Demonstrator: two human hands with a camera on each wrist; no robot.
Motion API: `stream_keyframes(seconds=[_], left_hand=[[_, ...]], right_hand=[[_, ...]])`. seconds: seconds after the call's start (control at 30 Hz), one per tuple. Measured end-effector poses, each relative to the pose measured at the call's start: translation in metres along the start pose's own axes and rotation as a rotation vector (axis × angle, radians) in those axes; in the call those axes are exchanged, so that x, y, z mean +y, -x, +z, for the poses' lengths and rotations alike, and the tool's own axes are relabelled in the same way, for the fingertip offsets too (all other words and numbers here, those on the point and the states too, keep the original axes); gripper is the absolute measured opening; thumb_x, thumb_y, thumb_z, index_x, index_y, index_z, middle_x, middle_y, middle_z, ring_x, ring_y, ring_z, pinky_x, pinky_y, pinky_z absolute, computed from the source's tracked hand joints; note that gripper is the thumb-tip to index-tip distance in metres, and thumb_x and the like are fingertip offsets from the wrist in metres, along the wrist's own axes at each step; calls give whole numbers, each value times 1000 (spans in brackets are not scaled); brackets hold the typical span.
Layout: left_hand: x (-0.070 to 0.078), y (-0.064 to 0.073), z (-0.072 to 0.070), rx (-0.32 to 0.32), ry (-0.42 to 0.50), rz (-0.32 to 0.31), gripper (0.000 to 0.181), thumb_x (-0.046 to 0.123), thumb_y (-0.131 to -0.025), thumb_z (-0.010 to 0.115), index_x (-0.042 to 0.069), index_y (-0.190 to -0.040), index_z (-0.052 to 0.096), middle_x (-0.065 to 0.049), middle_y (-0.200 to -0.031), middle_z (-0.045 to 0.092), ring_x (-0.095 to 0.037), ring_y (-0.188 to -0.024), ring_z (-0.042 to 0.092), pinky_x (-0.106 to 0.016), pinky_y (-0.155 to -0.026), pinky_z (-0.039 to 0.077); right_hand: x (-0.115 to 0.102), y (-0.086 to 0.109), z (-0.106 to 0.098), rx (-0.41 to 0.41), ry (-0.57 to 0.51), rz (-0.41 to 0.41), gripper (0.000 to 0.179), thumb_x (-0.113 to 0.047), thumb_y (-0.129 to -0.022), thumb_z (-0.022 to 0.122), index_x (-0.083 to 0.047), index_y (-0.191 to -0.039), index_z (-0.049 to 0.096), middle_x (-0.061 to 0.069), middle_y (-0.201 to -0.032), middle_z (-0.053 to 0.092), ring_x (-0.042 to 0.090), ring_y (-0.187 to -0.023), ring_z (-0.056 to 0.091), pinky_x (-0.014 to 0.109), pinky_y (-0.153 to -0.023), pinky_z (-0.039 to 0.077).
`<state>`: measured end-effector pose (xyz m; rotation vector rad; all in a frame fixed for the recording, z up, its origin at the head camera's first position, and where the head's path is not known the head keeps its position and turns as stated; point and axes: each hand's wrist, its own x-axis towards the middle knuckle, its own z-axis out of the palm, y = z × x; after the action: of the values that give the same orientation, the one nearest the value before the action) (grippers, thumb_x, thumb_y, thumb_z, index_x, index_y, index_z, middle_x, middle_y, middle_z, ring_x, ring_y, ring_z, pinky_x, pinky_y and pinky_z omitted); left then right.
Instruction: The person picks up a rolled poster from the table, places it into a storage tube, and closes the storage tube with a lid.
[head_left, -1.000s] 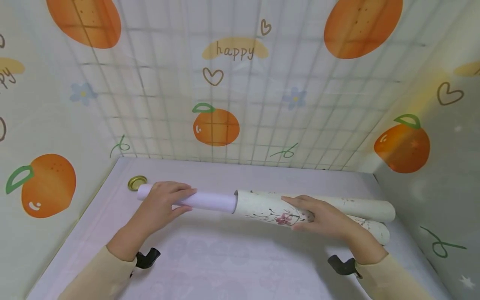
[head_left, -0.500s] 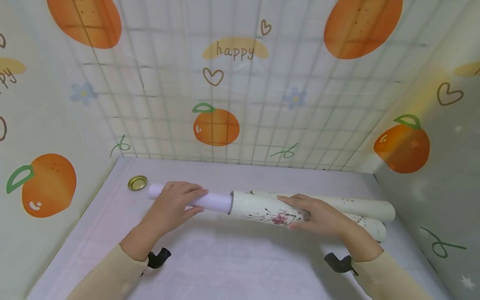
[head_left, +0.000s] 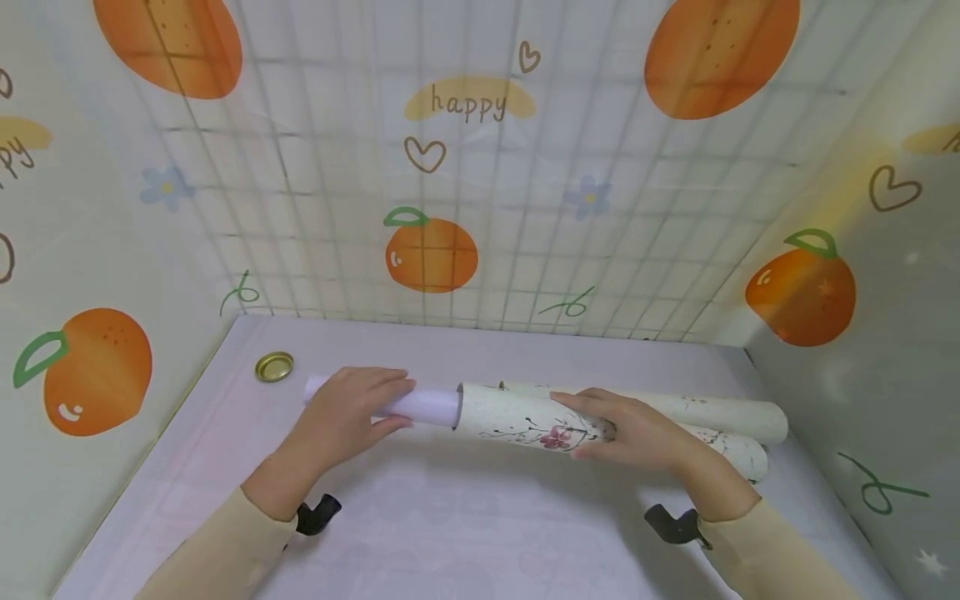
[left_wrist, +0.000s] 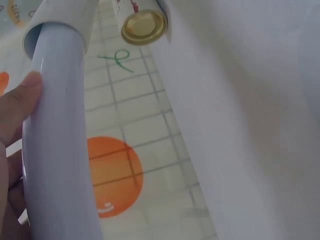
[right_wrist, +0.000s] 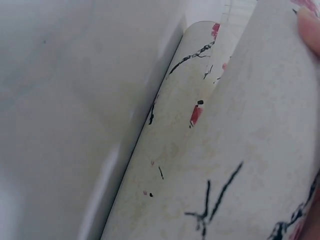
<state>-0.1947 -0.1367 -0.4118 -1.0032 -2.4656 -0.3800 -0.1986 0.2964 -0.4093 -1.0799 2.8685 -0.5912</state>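
Observation:
My left hand [head_left: 337, 425] grips a pale lavender-white roll of paper [head_left: 431, 406], thumb on the near side. The roll's right part is inside the open end of a cream cardboard tube [head_left: 498, 421] printed with plum blossoms. Around the middle of that tube is my right hand [head_left: 637, 433], thumb below and fingers over the top. In the left wrist view the paper roll [left_wrist: 57, 125] enters the tube mouth [left_wrist: 32, 42] with a gap around it. The right wrist view shows the held tube [right_wrist: 260, 125] up close, with a fingertip at its upper right.
A second patterned tube [head_left: 738, 419] lies behind the held one on the table [head_left: 450, 533]; the left wrist view shows its gold end cap [left_wrist: 144, 27]. At the back left lies a round gold lid [head_left: 274, 367]. Printed curtains [head_left: 487, 183] over a wire grid close the back.
My left hand has moved right with the paper roll, and less of the roll shows outside the tube. The tube and my right hand have shifted slightly left.

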Motion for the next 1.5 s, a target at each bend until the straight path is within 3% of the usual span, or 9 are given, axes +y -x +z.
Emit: stream_keyframes(seconds=[0.27, 0.47, 0.67, 0.77, 0.93, 1.07, 1.17, 1.33, 1.5], left_hand=[[-24, 15, -5, 165, 90, 34, 52, 37, -76, 87, 12, -120, 73, -4, -125, 69, -27, -113, 65, -47, -95, 52], [-42, 32, -20, 255, 215, -62, 53, 23, -73, 90, 9, -121, 72, -6, -123, 69, -28, -115, 63, -37, -100, 48], [-57, 53, -28, 188, 436, -364, 47, 19, -82, 85, 16, -127, 69, 1, -128, 67, -18, -120, 58, -25, -101, 45], [-63, 60, -25, 141, 571, -444, 44, 17, -88, 79, 15, -130, 67, -1, -131, 65, -11, -121, 55, -21, -103, 44], [-71, 65, -18, 161, 817, -427, 42, 2, -90, 74, 0, -130, 63, -16, -131, 62, -8, -119, 57, -19, -102, 47], [-72, 67, -12, 154, 959, -450, 41, -2, -90, 72, -6, -129, 61, -16, -131, 59, -7, -114, 61, -22, -92, 55], [-72, 67, -9, 123, 983, -478, 40, 0, -91, 72, -5, -129, 61, -14, -129, 58, -5, -111, 62, -22, -86, 57], [-71, 68, -8, 96, 968, -530, 40, 6, -90, 74, -1, -128, 64, -15, -130, 58, -3, -111, 62, -22, -86, 57], [-70, 66, -8, 90, 975, -529, 39, 8, -90, 75, -1, -126, 65, -12, -127, 60, -4, -110, 63, -23, -86, 57]], right_hand=[[0, 1, 0, -20, -34, 27, 77, -54, -86, 73, -32, -153, 43, -7, -132, 57, 7, -94, 55, 32, -78, 50], [-1, 2, -2, -28, -45, 63, 78, -53, -85, 75, -33, -153, 43, -8, -131, 57, 5, -79, 49, 27, -70, 46], [1, 3, -2, -35, -53, 71, 78, -53, -85, 75, -36, -153, 42, -12, -131, 55, 4, -73, 47, 24, -65, 44], [1, 3, -2, -36, -51, 68, 78, -54, -85, 75, -35, -153, 42, -11, -131, 55, 4, -73, 47, 24, -66, 44], [1, 3, -3, -25, -48, 45, 77, -53, -86, 74, -32, -153, 43, -8, -130, 57, 3, -74, 46, 24, -66, 44], [2, 4, -2, -13, -33, 42, 77, -53, -85, 75, -32, -152, 44, -9, -130, 58, 4, -82, 50, 26, -70, 46], [2, 4, -1, -13, -18, 47, 77, -55, -85, 74, -33, -152, 43, -9, -131, 58, 5, -88, 51, 28, -73, 47], [3, 6, -2, -34, -31, 55, 78, -57, -85, 72, -33, -153, 42, -8, -130, 57, 5, -80, 50, 26, -69, 46], [3, 7, -2, -33, -34, 63, 79, -57, -84, 73, -35, -153, 41, -9, -131, 57, 5, -79, 50, 25, -70, 46]])
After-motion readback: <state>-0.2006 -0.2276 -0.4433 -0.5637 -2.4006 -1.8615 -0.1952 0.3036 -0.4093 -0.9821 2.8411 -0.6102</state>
